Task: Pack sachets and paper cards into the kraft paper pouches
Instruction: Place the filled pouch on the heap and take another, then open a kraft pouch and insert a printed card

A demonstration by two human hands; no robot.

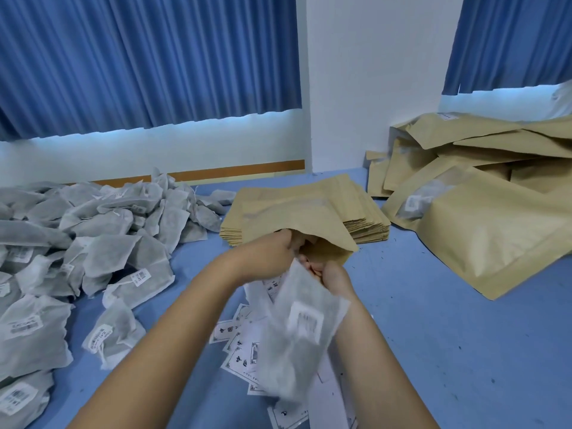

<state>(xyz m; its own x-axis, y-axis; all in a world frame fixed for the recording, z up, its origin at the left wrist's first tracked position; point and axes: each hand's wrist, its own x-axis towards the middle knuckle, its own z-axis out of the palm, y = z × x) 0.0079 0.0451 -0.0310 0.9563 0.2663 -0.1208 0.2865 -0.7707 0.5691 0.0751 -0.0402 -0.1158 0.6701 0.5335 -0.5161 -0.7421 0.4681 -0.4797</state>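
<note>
The left hand [272, 252] grips the mouth of an open kraft pouch [309, 224]. The right hand [335, 278] holds a sachet [297, 342] at this mouth, most of it outside.

left hand [272, 252]: bare | right hand [336, 276]: bare | forearms [192, 320]: bare
</note>
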